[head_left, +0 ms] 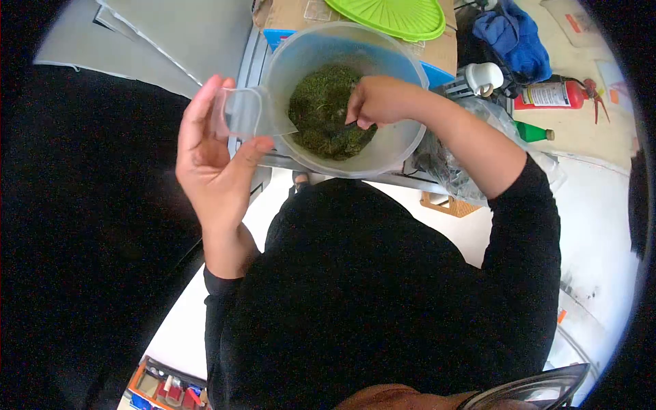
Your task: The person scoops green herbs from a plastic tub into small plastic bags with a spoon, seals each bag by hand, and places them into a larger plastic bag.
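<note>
A large translucent tub [400,147] holds dried green herbs [321,96]. My left hand [222,150] is at the tub's left side, its fingers and thumb round a clear plastic bag [242,113], whose pointed corner reaches over the tub's rim. Inside the tub, my right hand [383,102] is closed on a dark utensil [352,126] just above the herbs. Its lower end is hard to make out among them.
A green lid [396,15] lies on cardboard behind the tub. To the right are a blue cloth [516,41], a white-topped container [482,76], a red fire extinguisher [550,94], a green bottle [534,132] and crumpled clear plastic [454,154].
</note>
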`<state>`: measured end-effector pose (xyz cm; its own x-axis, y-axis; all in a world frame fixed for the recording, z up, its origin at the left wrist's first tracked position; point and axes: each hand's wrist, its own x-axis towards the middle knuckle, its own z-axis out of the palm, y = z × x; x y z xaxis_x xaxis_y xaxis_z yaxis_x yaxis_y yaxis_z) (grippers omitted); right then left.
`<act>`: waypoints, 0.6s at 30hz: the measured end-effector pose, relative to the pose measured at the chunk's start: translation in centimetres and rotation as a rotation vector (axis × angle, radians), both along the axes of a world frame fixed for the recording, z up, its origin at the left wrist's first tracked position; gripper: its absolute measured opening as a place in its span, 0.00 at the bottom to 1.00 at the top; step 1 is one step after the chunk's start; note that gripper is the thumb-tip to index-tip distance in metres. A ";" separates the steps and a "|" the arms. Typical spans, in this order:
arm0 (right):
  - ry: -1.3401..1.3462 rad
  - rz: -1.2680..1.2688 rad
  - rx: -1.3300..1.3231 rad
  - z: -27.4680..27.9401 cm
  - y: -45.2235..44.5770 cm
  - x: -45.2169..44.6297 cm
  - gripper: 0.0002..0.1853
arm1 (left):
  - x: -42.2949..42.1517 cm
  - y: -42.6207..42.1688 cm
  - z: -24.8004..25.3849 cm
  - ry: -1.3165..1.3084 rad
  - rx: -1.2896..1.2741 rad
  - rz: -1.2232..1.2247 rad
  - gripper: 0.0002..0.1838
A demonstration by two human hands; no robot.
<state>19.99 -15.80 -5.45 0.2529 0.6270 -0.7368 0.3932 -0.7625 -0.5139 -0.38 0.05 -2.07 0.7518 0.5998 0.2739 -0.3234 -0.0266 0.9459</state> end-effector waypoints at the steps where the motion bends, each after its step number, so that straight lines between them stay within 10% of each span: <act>1: -0.042 -0.031 0.040 1.2 -0.5 0.0 0.14 | 0.4 -0.2 0.0 0.021 0.046 0.010 0.41; 18: -0.382 -0.629 0.490 11.0 -10.6 -5.1 0.10 | 5.5 -4.9 -2.0 0.225 1.127 0.202 0.37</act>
